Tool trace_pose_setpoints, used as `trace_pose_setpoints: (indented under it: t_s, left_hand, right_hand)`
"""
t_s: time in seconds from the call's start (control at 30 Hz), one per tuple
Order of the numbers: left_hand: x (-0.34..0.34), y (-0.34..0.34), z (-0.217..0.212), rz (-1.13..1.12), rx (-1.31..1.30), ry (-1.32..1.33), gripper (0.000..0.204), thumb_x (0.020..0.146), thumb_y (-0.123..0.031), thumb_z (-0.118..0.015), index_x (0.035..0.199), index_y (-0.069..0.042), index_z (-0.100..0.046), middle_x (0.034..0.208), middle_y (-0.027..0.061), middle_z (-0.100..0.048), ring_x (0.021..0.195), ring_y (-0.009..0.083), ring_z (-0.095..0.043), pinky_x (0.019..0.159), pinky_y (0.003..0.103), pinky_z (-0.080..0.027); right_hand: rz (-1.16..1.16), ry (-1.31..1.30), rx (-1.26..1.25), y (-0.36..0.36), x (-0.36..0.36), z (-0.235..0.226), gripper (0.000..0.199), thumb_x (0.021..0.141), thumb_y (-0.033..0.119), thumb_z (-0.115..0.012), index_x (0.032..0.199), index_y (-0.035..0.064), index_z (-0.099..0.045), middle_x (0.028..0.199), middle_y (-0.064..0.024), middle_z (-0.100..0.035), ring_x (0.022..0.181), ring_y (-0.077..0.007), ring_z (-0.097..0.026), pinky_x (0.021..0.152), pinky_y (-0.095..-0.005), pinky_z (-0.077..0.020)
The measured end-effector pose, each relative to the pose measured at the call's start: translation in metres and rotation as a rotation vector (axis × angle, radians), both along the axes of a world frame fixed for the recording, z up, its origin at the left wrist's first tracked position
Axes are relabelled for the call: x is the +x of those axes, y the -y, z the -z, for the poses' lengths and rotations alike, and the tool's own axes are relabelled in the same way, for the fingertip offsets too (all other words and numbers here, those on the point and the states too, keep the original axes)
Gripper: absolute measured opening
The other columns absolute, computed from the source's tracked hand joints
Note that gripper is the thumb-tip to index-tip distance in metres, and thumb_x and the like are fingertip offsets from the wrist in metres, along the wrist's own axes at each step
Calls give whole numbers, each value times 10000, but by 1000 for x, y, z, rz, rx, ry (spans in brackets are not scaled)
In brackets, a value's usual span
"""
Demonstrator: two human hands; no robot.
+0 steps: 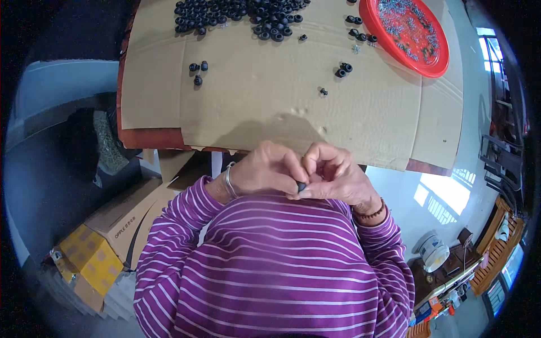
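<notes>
My left hand (pixel 269 168) and my right hand (pixel 333 176) meet close to my chest, just below the near edge of the table. Between their fingertips they pinch one small black rubber ring (pixel 301 186). A silver bangle sits on my left wrist and a brown bead bracelet on my right. A big heap of the same black rings (pixel 242 14) lies at the far side of the cardboard sheet (pixel 270 96). A red plastic dish (pixel 407 34) holding several small metal parts stands at the far right.
Loose black rings lie in small groups on the cardboard (pixel 197 70) (pixel 344 69). Cardboard boxes and a yellow carton (pixel 93 259) stand on the floor at my left. A white bucket (pixel 433 250) and wooden furniture are on the floor at the right.
</notes>
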State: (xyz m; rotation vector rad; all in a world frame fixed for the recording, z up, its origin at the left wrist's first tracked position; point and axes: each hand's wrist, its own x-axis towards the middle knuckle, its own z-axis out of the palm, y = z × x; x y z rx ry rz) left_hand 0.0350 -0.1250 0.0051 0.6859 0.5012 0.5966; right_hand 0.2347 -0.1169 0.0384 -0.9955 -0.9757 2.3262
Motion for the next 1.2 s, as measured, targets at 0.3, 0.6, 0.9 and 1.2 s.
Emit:
trace_pose_setpoints:
  t_s: [0.3, 0.6, 0.9, 1.2]
  left_hand:
    - [-12, -35, 21, -249, -276, 443, 128, 807, 1, -591, 927, -40, -575, 774, 106, -554, 639, 147, -586, 562, 249, -518]
    - [-27, -55, 28, -356, -272, 311, 115, 833, -68, -599, 942, -39, -574, 778, 59, -543, 687, 102, -571, 588, 211, -504]
    - [-11, -46, -7, -348, -223, 236, 142, 801, -43, -623, 935, -19, -581, 829, 107, -599, 700, 144, -609, 586, 250, -515]
    - [12, -24, -21, -319, -117, 315, 166, 812, -17, -616, 963, 32, -567, 843, 121, -612, 735, 179, -614, 615, 280, -510]
  right_hand:
    - [488, 855, 1125, -60, -21, 46, 256, 760, -30, -584, 1004, 41, -608, 820, -88, -533, 704, -183, -553, 595, -247, -444]
    - [519, 443, 655, -65, -27, 49, 182, 792, -59, -563, 963, -17, -610, 931, -84, -591, 801, -161, -587, 649, -257, -484]
    - [611, -131, 428, -31, -19, 16, 148, 770, -31, -610, 917, -34, -596, 858, -152, -573, 716, -203, -561, 620, -287, -470]
    - [632, -160, 544, -5, -8, 2, 158, 729, -32, -643, 877, -42, -589, 840, -136, -576, 750, -197, -553, 666, -286, -453]
